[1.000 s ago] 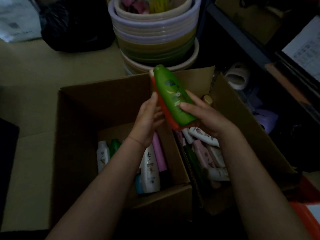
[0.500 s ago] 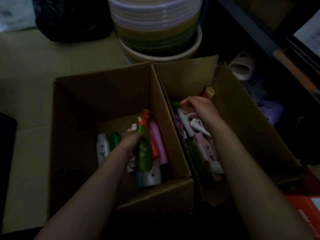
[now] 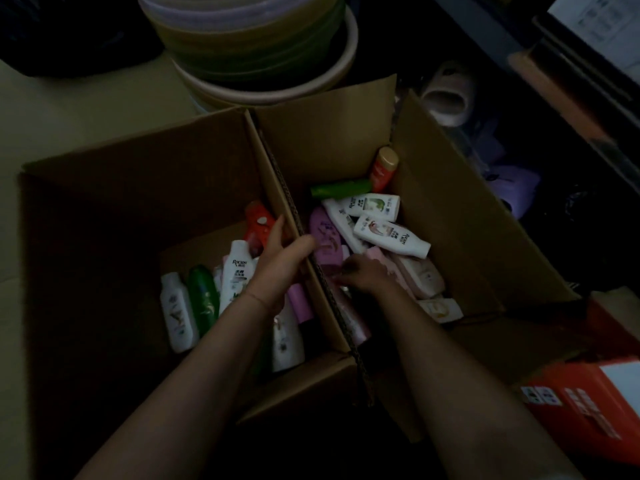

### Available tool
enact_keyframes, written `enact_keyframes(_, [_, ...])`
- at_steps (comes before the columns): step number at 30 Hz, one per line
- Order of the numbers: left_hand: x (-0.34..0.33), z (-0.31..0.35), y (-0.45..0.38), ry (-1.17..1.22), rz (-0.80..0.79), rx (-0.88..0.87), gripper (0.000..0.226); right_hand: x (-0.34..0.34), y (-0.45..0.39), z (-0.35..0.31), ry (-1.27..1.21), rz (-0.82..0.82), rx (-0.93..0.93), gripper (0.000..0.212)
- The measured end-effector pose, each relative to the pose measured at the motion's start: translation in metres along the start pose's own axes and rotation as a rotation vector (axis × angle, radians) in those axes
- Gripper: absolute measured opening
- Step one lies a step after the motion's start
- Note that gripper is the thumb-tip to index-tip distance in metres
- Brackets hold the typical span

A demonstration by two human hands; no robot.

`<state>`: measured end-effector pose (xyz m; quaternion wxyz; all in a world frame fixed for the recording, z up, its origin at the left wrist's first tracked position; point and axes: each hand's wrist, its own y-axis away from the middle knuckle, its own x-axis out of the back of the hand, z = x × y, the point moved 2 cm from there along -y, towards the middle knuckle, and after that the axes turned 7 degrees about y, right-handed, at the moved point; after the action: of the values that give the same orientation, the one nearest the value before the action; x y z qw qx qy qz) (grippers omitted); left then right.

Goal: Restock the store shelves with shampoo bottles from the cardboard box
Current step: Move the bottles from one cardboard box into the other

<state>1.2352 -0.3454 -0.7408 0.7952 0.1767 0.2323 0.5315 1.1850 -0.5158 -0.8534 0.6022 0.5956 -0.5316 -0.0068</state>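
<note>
Left hand (image 3: 277,258) now off green bottle (image 3: 202,299).

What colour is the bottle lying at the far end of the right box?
Green bottle, seen in the head view.

I see two boxes side by side: left box (image 3: 138,209), right box (image 3: 450,220), bottles (image 3: 391,233) in both, basins (image 3: 256,46) behind them.

We see both cardboard boxes (image 3: 450,216) open from above, so we can reach straight down. The shared cardboard wall (image 3: 277,188) splits the two wells. Bottles (image 3: 391,233) crowd the right well; the left box keeps bare floor at its far side. Stacked basins (image 3: 263,64) block behind.
</note>
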Motion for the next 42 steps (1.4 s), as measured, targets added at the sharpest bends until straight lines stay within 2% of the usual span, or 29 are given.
enact_keyframes(3, [0.003,0.001,0.001,-0.025,0.0,-0.035,0.056,-0.018,0.001,-0.005,0.175,-0.032,0.038,0.058])
enact_keyframes(5, [0.004,-0.002,0.002,-0.02,-0.009,-0.04,0.056,-0.038,-0.02,0.001,0.096,-0.021,-0.012,0.059])
enact_keyframes(8, [0.004,0.0,0.004,-0.004,-0.025,-0.034,0.071,-0.055,-0.042,0.011,0.094,0.007,-0.036,0.076])
enact_keyframes(10, [0.005,-0.001,0.003,0.003,-0.025,-0.029,0.073,-0.043,-0.022,-0.004,0.111,0.025,-0.06,0.069])
enact_keyframes(15, [0.008,-0.005,0.001,-0.014,-0.026,-0.035,0.052,-0.041,-0.033,-0.017,0.309,0.015,-0.177,0.051])
enact_keyframes(19, [0.008,-0.003,0.002,-0.014,-0.036,-0.037,0.052,-0.042,-0.033,-0.019,0.481,0.051,-0.193,0.052])
enact_keyframes(23, [0.007,-0.001,0.004,0.003,-0.043,-0.036,0.06,-0.05,-0.035,-0.016,0.548,0.085,-0.174,0.053])
enact_keyframes(25, [0.007,0.0,0.005,0.001,-0.043,-0.027,0.071,-0.045,-0.036,-0.018,0.512,0.029,-0.183,0.058])
enact_keyframes(27, [0.008,0.001,0.006,0.008,-0.038,-0.032,0.071,-0.04,-0.036,-0.018,0.435,-0.022,-0.198,0.066])
enact_keyframes(31, [0.007,0.001,0.003,0.018,-0.042,-0.038,0.081,-0.037,-0.039,-0.01,0.348,0.022,-0.087,0.079])
enact_keyframes(35, [0.007,0.003,0.003,0.009,-0.028,-0.033,0.083,-0.013,-0.026,-0.007,0.278,-0.077,0.085,0.05])
enact_keyframes(37, [0.005,0.003,0.003,0.027,-0.027,-0.027,0.077,0.004,-0.018,-0.005,0.226,-0.125,0.108,0.045])
enact_keyframes(39, [0.004,0.005,0.004,0.035,-0.012,-0.024,0.072,0.017,-0.015,-0.003,0.148,-0.061,0.093,0.042])
enact_keyframes(42, [0.005,0.003,0.005,0.031,-0.003,-0.019,0.084,0.029,-0.009,0.004,0.043,-0.022,0.102,0.025])
